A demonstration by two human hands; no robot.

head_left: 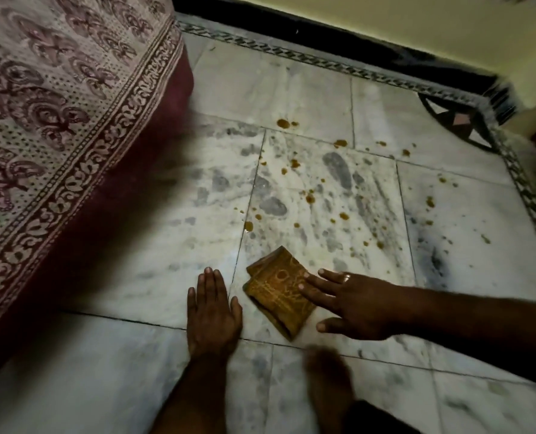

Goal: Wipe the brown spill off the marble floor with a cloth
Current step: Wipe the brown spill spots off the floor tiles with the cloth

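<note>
Brown spill drops (310, 198) lie scattered over the white marble floor (291, 89), from the centre out to the right. A folded brown patterned cloth (276, 292) lies flat on the floor just below the drops. My right hand (354, 305) reaches in from the right with straight, spread fingers, and its fingertips lie on the cloth's right edge. A ring sits on one finger. My left hand (212, 311) presses flat on the floor just left of the cloth, apart from it.
A bed with a patterned maroon-bordered sheet (57, 120) fills the left side. A dark decorative floor border (323, 62) and a cream wall (417, 26) run along the top and right. A blurred foot or knee (326, 380) shows at the bottom centre.
</note>
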